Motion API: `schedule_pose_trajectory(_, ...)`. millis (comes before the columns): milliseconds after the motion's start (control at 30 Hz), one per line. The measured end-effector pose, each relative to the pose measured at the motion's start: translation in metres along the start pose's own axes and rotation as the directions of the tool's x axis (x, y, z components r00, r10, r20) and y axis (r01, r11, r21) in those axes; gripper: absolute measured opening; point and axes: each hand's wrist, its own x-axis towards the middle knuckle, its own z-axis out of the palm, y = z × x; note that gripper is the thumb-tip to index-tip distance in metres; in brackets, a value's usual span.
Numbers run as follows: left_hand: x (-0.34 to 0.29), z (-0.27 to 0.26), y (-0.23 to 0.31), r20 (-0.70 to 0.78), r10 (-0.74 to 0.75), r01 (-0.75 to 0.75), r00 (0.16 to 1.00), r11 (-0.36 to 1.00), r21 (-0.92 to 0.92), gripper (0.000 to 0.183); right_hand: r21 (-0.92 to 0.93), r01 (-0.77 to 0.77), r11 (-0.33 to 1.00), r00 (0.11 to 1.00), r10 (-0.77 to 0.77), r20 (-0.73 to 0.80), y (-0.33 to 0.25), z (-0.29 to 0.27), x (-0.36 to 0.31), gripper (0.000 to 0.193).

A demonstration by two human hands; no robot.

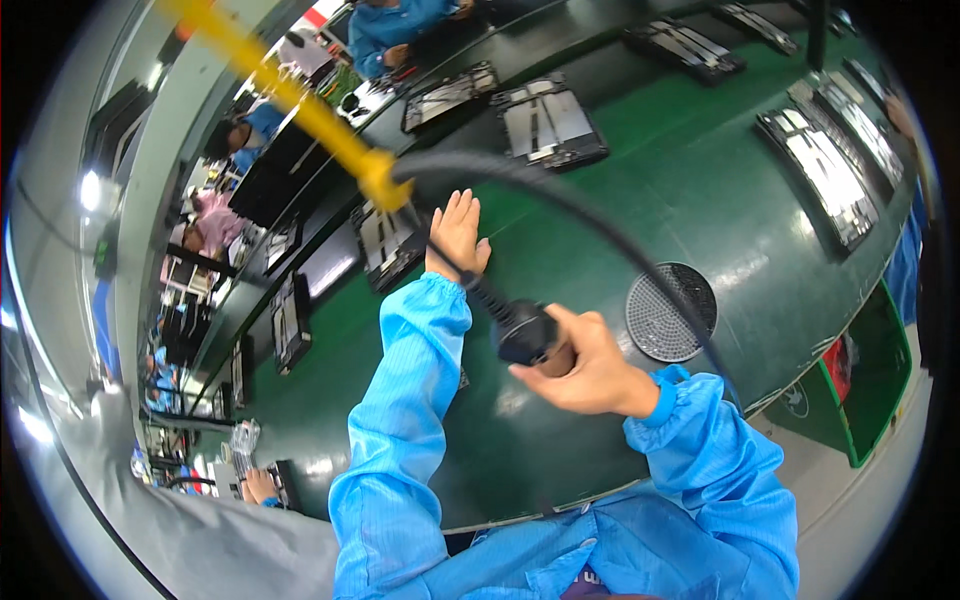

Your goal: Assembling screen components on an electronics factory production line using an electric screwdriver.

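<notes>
My right hand [592, 368] is closed round the body of a black corded tool [522, 330], which looks like an electric screwdriver; its tip is hidden by the hand and blur. From its upper end a black cable [590, 195] loops away to the right. My left hand [458, 235] stretches forward over the green table [600, 225], fingers extended and holding nothing. Close to its left side lies an opened flat electronic device [388, 240] with silver and black inner parts. Whether the hand touches it, I cannot tell.
A blurred yellow hanging cord [290, 95] crosses the upper left. A round grey dimpled tray [672, 312] lies right of my right hand. More opened devices [548, 122] line the far belt and table. A green bin [860, 400] stands lower right. A co-worker's hand [262, 486] shows lower left.
</notes>
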Motion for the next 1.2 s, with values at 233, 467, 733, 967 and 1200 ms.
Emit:
schedule_pose_trajectory(233, 0.08, 0.019, 0.061, 0.155, 0.096, -0.132, 0.983, 0.963, 0.236, 0.062, 0.066, 0.105, 0.992, 0.993, -0.109, 0.055, 0.013, 0.0, -0.021, 0.03)
schedule_pose_trajectory(467, 0.12, 0.029, 0.05, 0.126, -0.067, 0.033, 0.99, 0.966, 0.255, 0.064, 0.183, 0.046, 0.982, 0.995, -0.061, 0.075, 0.02, -0.001, -0.018, 0.031)
schedule_pose_trajectory(733, 0.069, -0.023, 0.044, -0.317, 0.036, 0.007, 0.948, 0.991, 0.134, 0.04, 0.019, 0.13, 0.991, 0.991, -0.129, -0.02, 0.012, -0.018, -0.008, 0.032)
schedule_pose_trajectory(967, -0.078, -0.055, 0.092, -0.191, 0.213, -0.224, 0.958, 0.974, -0.035, 0.048, -0.034, 0.189, 0.981, 0.935, -0.19, -0.301, -0.018, -0.051, -0.011, 0.027)
schedule_pose_trajectory(1200, -0.179, -0.074, 0.154, -0.139, 0.267, -0.291, 0.954, 0.935, -0.203, 0.049, -0.03, 0.066, 0.997, 0.897, -0.072, -0.437, -0.024, -0.092, -0.01, 0.034)
